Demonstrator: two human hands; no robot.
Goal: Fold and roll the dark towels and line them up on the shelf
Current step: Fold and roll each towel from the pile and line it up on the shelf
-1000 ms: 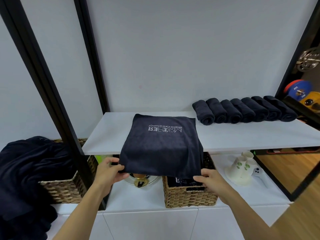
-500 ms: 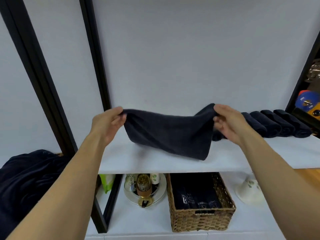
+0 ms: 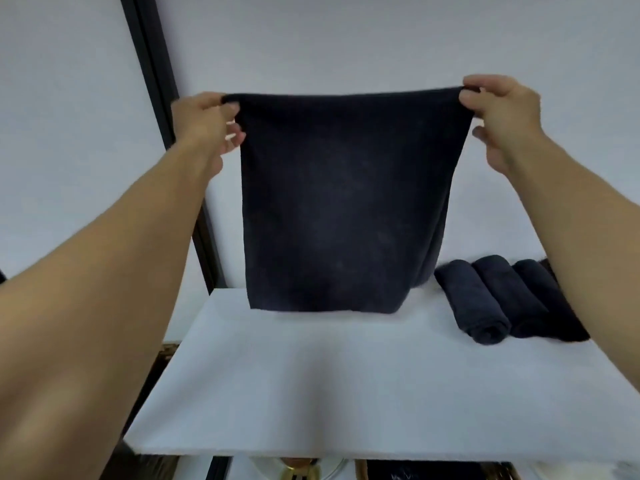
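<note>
A dark navy towel (image 3: 343, 202) hangs flat in the air above the white shelf (image 3: 311, 382), its bottom edge just at the shelf's back part. My left hand (image 3: 207, 126) pinches its top left corner and my right hand (image 3: 502, 112) pinches its top right corner. To the right, rolled dark towels (image 3: 485, 306) lie side by side on the shelf; my right forearm hides the rest of the row.
A black upright post (image 3: 162, 109) of the rack runs behind my left hand against the pale wall. Below the shelf's front edge show a shiny round tray (image 3: 298, 471) and the rim of a wicker basket (image 3: 360, 472).
Both hands took the towel from the shelf's front edge, lifted it up and spread it out, so it now hangs from its top corners. The view came closer to the shelf.
</note>
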